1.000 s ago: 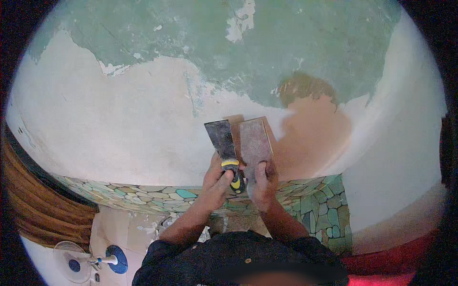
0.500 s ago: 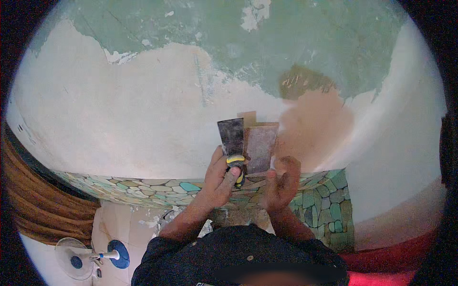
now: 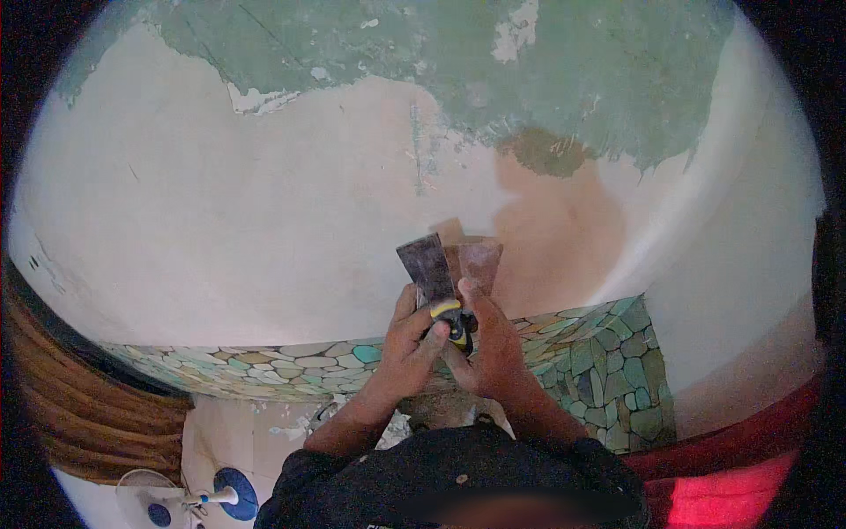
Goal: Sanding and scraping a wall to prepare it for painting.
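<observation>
My left hand [image 3: 412, 339] is closed round the black-and-yellow handle of a putty knife [image 3: 426, 264], its dark blade pointing up toward the wall. Right beside it, my right hand [image 3: 495, 344] grips a second scraper [image 3: 479, 264] with a wider, brownish, smeared blade. One fingertip presses on that blade's lower part, and its handle is hidden by the hands. The two blades overlap in view, the dark one in front at the left. Both stand before a wall [image 3: 264, 212] of pale plaster with peeling green paint [image 3: 370, 44] higher up.
Stone-patterned green tile [image 3: 300, 366] runs along the wall's lower part. A brown curtain [image 3: 79, 397] hangs at the left, above a standing fan [image 3: 150, 502] with a blue base [image 3: 234, 494]. Red cloth [image 3: 731, 494] lies at the lower right. My shadow falls on the plaster.
My right hand has moved left and up against the left hand, onto the wider scraper's lower part. Both blades have tilted, and the view has shifted slightly.
</observation>
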### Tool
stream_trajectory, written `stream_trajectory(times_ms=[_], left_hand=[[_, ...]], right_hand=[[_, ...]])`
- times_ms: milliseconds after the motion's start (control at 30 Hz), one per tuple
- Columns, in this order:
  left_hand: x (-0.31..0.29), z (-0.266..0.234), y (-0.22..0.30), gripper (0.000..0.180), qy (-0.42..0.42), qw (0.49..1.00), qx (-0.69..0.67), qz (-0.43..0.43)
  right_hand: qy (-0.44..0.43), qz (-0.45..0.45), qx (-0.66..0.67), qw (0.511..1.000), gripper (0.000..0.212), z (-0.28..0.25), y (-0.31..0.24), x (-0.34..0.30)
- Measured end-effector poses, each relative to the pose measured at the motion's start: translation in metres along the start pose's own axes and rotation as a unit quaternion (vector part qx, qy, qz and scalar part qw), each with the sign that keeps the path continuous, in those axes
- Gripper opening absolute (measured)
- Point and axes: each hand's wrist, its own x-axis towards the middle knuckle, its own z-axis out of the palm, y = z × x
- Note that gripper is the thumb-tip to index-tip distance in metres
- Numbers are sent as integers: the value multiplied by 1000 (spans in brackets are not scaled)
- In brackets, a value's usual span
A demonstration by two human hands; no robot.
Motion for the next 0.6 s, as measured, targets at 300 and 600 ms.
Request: stream_trajectory(times_ms=[300, 600], left_hand=[[4, -5, -2, 40, 11, 1000, -4, 12], [20, 27, -8, 22, 90, 994, 55, -7]], right_hand=[[36, 73, 83, 993, 60, 1, 12, -6], [31, 38, 83, 995, 55, -34, 36, 6]])
